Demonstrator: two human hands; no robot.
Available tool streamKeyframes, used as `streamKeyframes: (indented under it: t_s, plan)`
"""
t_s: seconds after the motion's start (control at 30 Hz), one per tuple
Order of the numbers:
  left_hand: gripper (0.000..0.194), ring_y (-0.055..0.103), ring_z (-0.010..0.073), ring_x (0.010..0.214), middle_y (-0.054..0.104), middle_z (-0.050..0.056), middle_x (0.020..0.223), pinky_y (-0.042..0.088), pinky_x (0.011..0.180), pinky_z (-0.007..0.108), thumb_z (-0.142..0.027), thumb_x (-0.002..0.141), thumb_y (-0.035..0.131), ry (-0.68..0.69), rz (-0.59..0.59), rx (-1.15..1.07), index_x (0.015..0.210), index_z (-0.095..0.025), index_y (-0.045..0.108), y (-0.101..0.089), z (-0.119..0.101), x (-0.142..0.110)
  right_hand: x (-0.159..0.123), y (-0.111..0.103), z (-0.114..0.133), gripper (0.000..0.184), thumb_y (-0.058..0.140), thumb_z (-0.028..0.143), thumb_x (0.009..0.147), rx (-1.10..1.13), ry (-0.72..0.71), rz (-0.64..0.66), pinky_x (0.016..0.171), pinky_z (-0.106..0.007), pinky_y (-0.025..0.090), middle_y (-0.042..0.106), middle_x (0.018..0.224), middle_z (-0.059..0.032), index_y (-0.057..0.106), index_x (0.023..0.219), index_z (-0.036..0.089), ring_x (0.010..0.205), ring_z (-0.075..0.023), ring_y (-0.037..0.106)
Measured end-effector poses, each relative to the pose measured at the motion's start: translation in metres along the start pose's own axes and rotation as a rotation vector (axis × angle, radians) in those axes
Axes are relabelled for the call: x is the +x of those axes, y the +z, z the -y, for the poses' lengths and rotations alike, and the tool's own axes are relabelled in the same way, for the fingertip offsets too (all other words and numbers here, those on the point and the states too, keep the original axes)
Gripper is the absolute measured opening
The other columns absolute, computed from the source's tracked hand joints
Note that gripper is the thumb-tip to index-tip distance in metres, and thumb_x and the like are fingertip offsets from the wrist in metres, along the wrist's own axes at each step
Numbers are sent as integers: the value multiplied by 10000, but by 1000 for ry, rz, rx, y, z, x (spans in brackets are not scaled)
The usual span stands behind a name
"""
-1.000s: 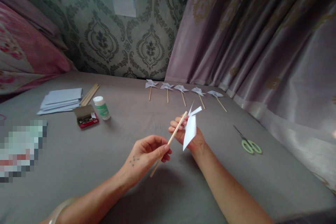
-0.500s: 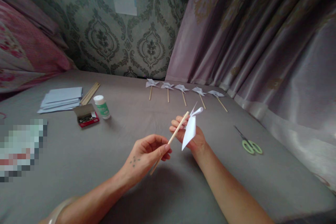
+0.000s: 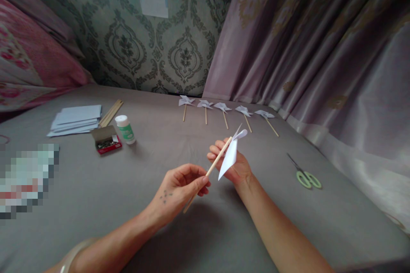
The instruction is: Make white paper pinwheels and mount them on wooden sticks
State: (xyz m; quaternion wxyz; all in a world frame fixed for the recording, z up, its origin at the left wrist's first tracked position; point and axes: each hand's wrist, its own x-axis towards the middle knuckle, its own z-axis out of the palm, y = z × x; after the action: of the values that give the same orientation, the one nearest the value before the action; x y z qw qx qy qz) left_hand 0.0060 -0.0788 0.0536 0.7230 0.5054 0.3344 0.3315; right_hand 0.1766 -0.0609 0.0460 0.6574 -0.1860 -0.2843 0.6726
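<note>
My left hand (image 3: pixel 184 190) is closed round a thin wooden stick (image 3: pixel 215 165), which slants up to the right. At its top end sits a white paper pinwheel (image 3: pixel 229 158), seen nearly edge-on with one blade pointing down. My right hand (image 3: pixel 238 169) is behind the pinwheel and the stick's upper end, its fingers curled round them from the far side. The paper hides the right thumb and the exact point of contact.
Several finished pinwheels (image 3: pixel 222 107) lie in a row at the back. Green-handled scissors (image 3: pixel 308 179) are at right. On the left are stacked paper sheets (image 3: pixel 78 115), wooden sticks (image 3: pixel 111 113), a glue bottle (image 3: pixel 126 130) and a red box of metal pins (image 3: pixel 108 143). A blurred-out item (image 3: pixel 25 179) lies nearer.
The pinwheel has turned slightly, its lower blade tip shifting left and up. Both hands keep nearly the same place.
</note>
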Motion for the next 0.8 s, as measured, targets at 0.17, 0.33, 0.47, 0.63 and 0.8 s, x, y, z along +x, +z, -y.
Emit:
streamKeyframes:
  t_s: [0.17, 0.33, 0.47, 0.63, 0.8]
  plan:
    - [348, 583, 111, 566, 654, 20, 609, 471, 581, 228, -419, 628, 775, 10, 4, 16, 754, -127, 633, 0, 0, 0, 0, 0, 0, 414, 802, 325, 663, -48, -21, 21, 543, -258, 277, 238, 556, 70, 428, 534, 206, 537, -104, 219]
    - [339, 579, 104, 564, 649, 14, 602, 464, 573, 218, -414, 630, 774, 25, -4, 20, 747, -127, 635, 0, 1, 0, -1, 1, 0, 393, 826, 301, 631, -16, -13, 9, 534, -252, 272, 256, 552, 72, 457, 537, 204, 531, -98, 221]
    - [334, 574, 100, 560, 649, 13, 601, 462, 572, 215, -411, 631, 772, 16, -6, 25, 743, -127, 636, 0, 1, 0, -1, -1, 0, 390, 813, 296, 653, -8, -18, 19, 525, -247, 268, 260, 555, 71, 451, 541, 204, 530, -99, 224]
    - [334, 573, 101, 557, 644, 11, 600, 462, 569, 221, -412, 627, 773, 15, -11, 29, 736, -129, 632, 1, 0, 0, -1, -2, 0, 401, 815, 304, 655, -23, -24, 52, 530, -240, 285, 254, 569, 72, 441, 554, 202, 535, -96, 231]
    - [324, 555, 95, 542, 630, 0, 593, 453, 555, 218, -400, 625, 777, 25, -8, 42, 724, -131, 625, 1, 0, 1, -1, -1, -1, 401, 843, 312, 614, -10, -25, 47, 550, -246, 320, 280, 572, 75, 458, 574, 208, 542, -95, 251]
